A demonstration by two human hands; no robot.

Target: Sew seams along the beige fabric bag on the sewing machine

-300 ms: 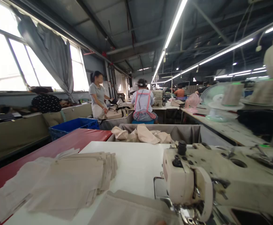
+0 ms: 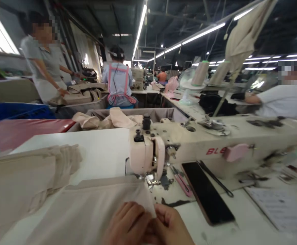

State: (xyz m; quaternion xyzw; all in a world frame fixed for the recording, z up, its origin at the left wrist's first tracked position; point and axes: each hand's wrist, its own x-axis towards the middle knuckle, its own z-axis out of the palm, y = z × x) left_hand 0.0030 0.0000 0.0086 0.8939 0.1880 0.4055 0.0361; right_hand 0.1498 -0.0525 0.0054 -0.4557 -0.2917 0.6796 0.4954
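A beige fabric piece (image 2: 87, 204) lies on the white table, its upper right corner by the presser foot of the sewing machine (image 2: 142, 153). My left hand (image 2: 128, 223) rests on the piece near its right edge, fingers bent and closed on the cloth. Close against it, my right hand (image 2: 172, 224) pinches the fabric's right edge with curled fingers. The lower parts of both hands are cut off by the frame. To the left is a stack of beige fabric pieces (image 2: 23, 180).
Right of the needle area lie pink-handled snips (image 2: 181, 182), a phone (image 2: 207, 192), a dark slim tool (image 2: 216, 178) and a written sheet (image 2: 278, 207). Behind the table stands a bin (image 2: 161, 114) with beige cloth. Co-workers are at the back left, ahead and right.
The view has swung right and down. Both my hands now show at the fabric's right edge, and the phone, snips and sheet have come into view.
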